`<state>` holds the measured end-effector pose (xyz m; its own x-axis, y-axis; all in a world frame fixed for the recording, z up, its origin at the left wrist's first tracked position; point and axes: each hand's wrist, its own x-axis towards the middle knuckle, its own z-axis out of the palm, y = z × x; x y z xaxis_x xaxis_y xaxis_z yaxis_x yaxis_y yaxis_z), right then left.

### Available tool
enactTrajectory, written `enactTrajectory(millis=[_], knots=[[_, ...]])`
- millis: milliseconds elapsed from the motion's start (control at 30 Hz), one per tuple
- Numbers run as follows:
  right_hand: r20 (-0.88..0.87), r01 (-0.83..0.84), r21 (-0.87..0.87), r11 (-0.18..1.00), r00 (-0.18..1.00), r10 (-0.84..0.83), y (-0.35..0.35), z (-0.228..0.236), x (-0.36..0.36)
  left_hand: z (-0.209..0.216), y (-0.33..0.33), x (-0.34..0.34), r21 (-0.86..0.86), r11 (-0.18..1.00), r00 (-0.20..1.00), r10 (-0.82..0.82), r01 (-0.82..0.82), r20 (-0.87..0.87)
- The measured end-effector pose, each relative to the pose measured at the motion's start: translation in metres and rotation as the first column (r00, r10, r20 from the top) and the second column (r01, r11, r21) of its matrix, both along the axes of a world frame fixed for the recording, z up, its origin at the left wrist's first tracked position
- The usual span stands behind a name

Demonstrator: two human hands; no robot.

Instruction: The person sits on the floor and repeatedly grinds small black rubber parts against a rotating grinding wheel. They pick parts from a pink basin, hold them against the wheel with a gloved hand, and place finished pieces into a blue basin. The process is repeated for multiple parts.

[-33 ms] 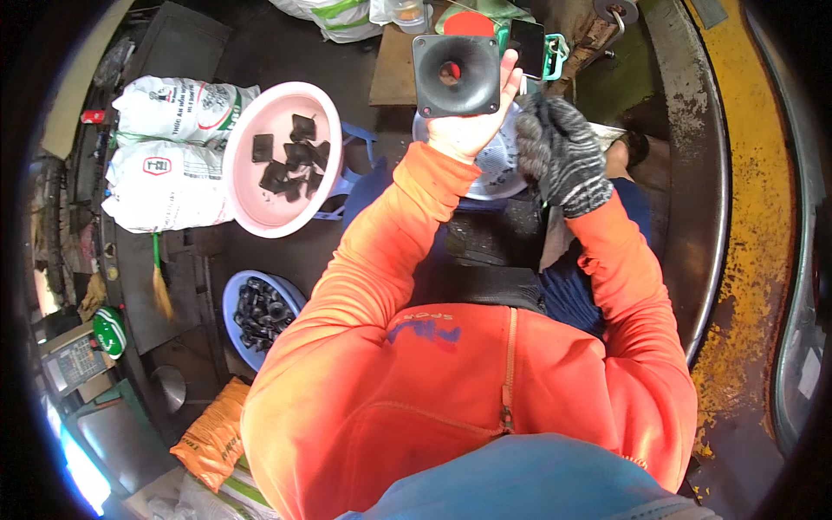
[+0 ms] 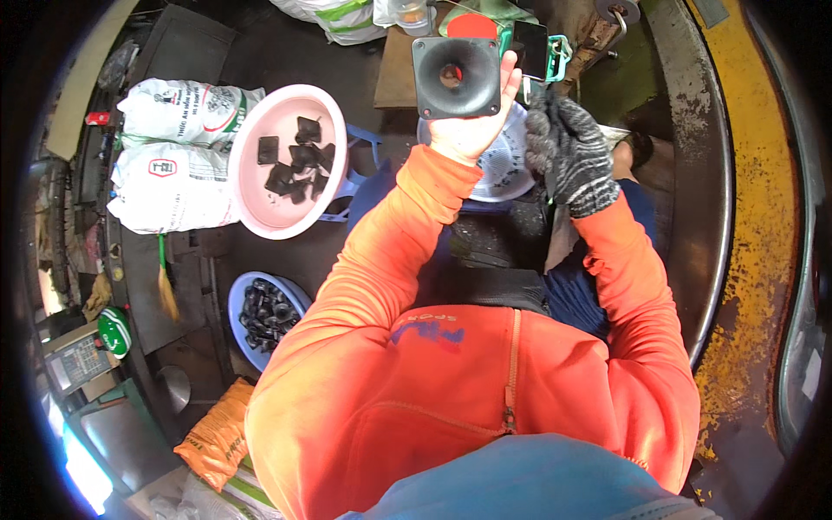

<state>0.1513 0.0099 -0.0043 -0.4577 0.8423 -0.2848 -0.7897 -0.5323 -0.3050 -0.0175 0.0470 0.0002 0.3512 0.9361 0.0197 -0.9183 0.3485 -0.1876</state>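
Note:
A black square speaker horn (image 2: 478, 91) with a round flared mouth faces up in my bare left hand (image 2: 466, 137). The left fingers close around its right edge and underside, partly hidden by it. To the right, apart from the horn, my right hand (image 2: 576, 156) wears a grey-black striped knit glove. Its fingers are curled; a thin piece shows below them, too unclear to name. Under and between both hands lies a pale blue perforated basket (image 2: 507, 156) with small dark bits in it.
Left stands a pink basin (image 2: 245, 165) with several black square pieces (image 2: 305, 157); below it, a blue basin (image 2: 295, 293) of black parts (image 2: 267, 314). White sacks (image 2: 173, 186) lie far left. A phone (image 2: 529, 50) sits beyond my hands. A yellow worn metal edge (image 2: 754, 225) runs along the right.
The whole view has shifted slightly to the right. My right hand sits a touch farther from the horn, which stays in my left hand.

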Motion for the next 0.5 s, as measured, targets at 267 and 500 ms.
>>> enactTrajectory(millis=[267, 500], knots=[[0.198, 0.103, 0.208, 0.973, 0.969, -0.145, 0.002, 0.010, 0.005, -0.005, 0.009, -0.007, 0.055, 0.997, 0.999, -0.052, 0.052, 0.010], [0.699, -0.147, 0.628, 0.764, 0.538, -0.471, 0.001, 0.001, -0.002, -0.006, 0.008, -0.001, 0.172, 0.985, 0.971, 0.054, -0.013, -0.231]])
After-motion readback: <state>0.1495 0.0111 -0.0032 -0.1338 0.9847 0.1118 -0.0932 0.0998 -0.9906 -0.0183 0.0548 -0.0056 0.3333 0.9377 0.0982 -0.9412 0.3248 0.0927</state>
